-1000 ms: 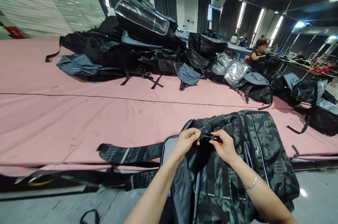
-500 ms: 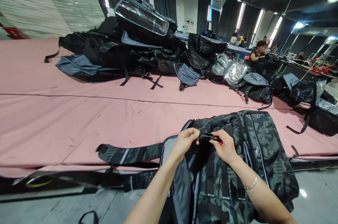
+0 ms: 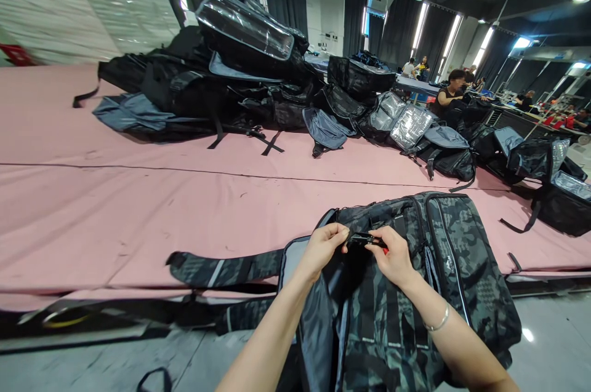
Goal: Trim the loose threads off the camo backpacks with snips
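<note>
A dark camouflage backpack [image 3: 480,256] lies at the table's front edge, its grey-lined compartment unzipped on the left. Over its upper edge, my right hand [image 3: 393,256] is closed on small thread snips [image 3: 362,238], dark with a bit of red at the palm; their tips point left. My left hand [image 3: 325,245] pinches something small and dark right by those tips, too small to make out. The two hands are only a short gap apart. A padded shoulder strap [image 3: 231,270] stretches left from the backpack.
A long pink-covered table [image 3: 152,213] runs across the view. Along its back lies a heap of black bags [image 3: 258,84], with more bags [image 3: 554,195] to the right. A person [image 3: 450,96] sits behind them. Grey floor [image 3: 554,343] shows in front, with a black loop [image 3: 154,376] at the bottom.
Hardly anything differs. The view has shifted very slightly; both hands keep their places and grips over the backpack.
</note>
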`<state>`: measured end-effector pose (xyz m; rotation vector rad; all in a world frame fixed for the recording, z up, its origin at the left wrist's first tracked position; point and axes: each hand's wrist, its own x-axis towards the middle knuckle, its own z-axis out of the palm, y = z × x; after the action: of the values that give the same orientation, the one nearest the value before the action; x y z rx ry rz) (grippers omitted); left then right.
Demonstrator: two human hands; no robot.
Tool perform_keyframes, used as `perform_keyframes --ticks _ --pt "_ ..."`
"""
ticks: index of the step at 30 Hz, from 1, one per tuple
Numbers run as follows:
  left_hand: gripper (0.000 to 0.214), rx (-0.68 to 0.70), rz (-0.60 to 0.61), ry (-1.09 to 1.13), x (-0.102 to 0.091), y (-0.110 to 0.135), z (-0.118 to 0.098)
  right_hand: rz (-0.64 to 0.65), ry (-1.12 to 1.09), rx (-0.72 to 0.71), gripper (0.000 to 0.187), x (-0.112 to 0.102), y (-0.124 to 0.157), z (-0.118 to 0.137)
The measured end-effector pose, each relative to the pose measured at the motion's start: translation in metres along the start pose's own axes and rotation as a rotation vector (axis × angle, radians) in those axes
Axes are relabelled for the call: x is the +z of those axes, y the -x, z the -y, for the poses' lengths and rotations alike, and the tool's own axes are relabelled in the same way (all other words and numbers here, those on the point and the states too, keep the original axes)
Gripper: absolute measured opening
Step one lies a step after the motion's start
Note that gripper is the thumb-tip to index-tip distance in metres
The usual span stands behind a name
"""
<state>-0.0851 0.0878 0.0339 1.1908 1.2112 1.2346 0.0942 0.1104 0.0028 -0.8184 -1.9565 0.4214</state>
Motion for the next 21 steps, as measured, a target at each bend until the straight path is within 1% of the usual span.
perform_keyframes --ticks 2,7,10,13,15,18,21 --pt "0.025 -0.006 0.017 0.0 0.001 0.0 -0.001 0.009 -0.012 -0.007 0.013 0.0 -0.001 0.001" --pt "0.022 -0.035 0.104 0.022 0.003 0.0 -0.002 0.036 -0.026 -0.033 0.013 0.002 -0.002 0.004" --pt "0.024 -0.028 0.095 0.029 0.002 0.001 -0.002 0.018 -0.089 0.0 0.013 0.002 -0.001 0.002" --pt "0.024 -0.018 0.061 0.011 0.001 0.002 -0.004 -0.014 -0.158 0.087 0.015 0.001 0.0 0.001" --pt "0.024 -0.003 0.041 -0.007 0.002 0.002 -0.005 -0.053 -0.177 0.176 0.017 0.001 -0.001 0.002" --pt "0.026 0.056 -0.003 -0.077 0.006 0.004 -0.005 -0.092 -0.266 0.33 0.02 0.004 -0.002 0.009" --pt "0.028 0.132 -0.069 -0.2 0.011 0.004 0.003 -0.086 -0.385 0.447 0.026 0.012 -0.006 0.013"
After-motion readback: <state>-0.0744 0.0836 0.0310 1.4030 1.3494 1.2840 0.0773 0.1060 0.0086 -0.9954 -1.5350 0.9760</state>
